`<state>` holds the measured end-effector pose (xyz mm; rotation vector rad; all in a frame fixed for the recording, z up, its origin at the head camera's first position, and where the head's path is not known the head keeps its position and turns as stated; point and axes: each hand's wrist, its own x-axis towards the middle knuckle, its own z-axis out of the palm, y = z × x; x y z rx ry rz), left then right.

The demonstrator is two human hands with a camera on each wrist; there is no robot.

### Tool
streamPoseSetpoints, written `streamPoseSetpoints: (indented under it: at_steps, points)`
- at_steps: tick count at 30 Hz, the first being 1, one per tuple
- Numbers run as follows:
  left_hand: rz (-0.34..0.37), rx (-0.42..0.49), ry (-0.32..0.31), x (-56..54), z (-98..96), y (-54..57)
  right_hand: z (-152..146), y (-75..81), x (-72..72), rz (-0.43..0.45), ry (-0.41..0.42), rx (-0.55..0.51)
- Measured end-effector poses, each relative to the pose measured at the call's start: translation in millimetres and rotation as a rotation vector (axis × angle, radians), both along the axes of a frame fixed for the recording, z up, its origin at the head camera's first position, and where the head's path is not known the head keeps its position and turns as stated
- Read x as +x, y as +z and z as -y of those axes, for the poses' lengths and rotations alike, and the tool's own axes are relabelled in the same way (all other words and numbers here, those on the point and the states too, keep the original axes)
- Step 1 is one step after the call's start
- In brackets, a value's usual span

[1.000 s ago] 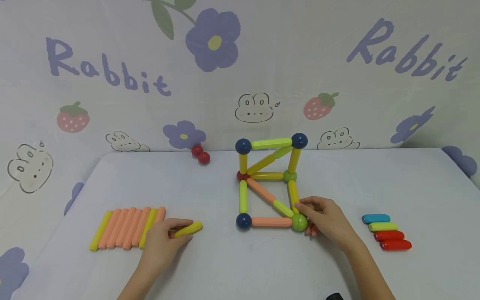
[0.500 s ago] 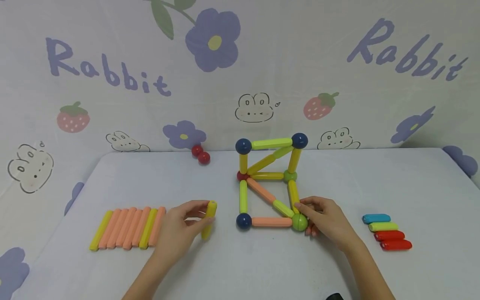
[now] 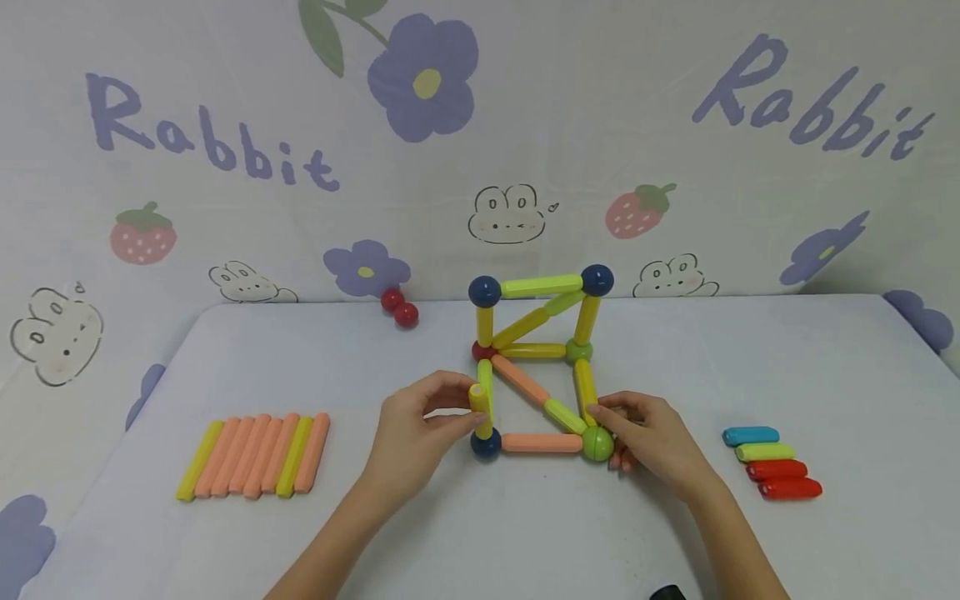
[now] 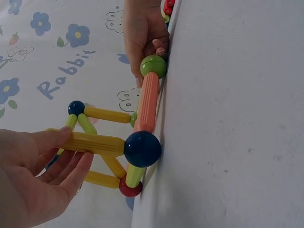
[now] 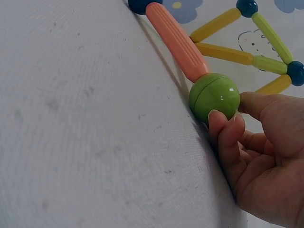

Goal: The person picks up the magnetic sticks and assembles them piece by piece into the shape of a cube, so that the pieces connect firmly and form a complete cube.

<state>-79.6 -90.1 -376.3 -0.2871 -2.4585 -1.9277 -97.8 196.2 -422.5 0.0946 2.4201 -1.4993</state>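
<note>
My left hand (image 3: 416, 425) pinches a yellow magnetic rod (image 4: 97, 143) between thumb and fingers. It stands upright, its lower end at the front-left dark blue ball (image 3: 486, 447). At the front-right corner, my right hand (image 3: 652, 433) grips the green ball (image 5: 214, 97), with fingertips against it and thumb side by a yellow rod (image 3: 585, 387). An orange rod (image 3: 542, 443) joins these two front balls. Behind, a raised square of rods rises from a red ball (image 3: 483, 351) and a smaller green ball (image 3: 579, 351), topped by two dark blue balls (image 3: 597, 280).
A row of orange and yellow rods (image 3: 247, 457) lies on the left of the white table (image 3: 525, 533). Several short blue, lime and red rods (image 3: 777, 470) lie at right. Two red balls (image 3: 406, 314) sit at the back edge. A black object (image 3: 667, 592) shows at the bottom edge.
My left hand has moved right from beside the rod row, turning the yellow rod upright and bringing it to the front-left blue ball. The right hand has stayed in place.
</note>
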Motion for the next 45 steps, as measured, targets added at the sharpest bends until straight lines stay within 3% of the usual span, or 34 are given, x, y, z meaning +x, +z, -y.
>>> streamPoseSetpoints:
  at_steps: [6,13,19,24,28,33,37,41,45]
  points:
    - [0.009,-0.029,-0.012,-2.8,-0.7,2.2,0.1,0.1,-0.5,-0.001,0.007,-0.002]
    - [0.011,-0.067,0.012,-15.2,7.8,16.3,0.2,0.4,-0.6,0.002,0.006,-0.001]
    - [-0.068,-0.114,0.167,-44.8,16.5,17.7,-0.1,0.6,-0.3,0.004,0.005,-0.002]
    - [-0.146,-0.190,0.309,-72.2,24.6,7.5,-0.7,0.5,-0.1,0.002,0.007,-0.010]
    - [-0.185,-0.240,0.358,-90.1,32.0,-3.7,-0.2,0.7,0.0,0.003,0.006,-0.011]
    - [-0.157,-0.293,0.345,-108.1,40.9,-22.1,0.2,0.2,0.3,0.004,0.011,-0.017]
    - [-0.150,-0.330,0.280,-118.3,47.1,-36.4,-1.1,0.3,0.9,-0.004,0.016,-0.009]
    - [-0.142,-0.341,0.192,-124.8,53.6,-46.0,-1.5,0.9,1.2,-0.005,0.014,-0.002]
    - [-0.130,-0.365,0.154,-127.2,58.4,-50.3,-0.8,0.3,0.9,0.002,0.017,0.000]
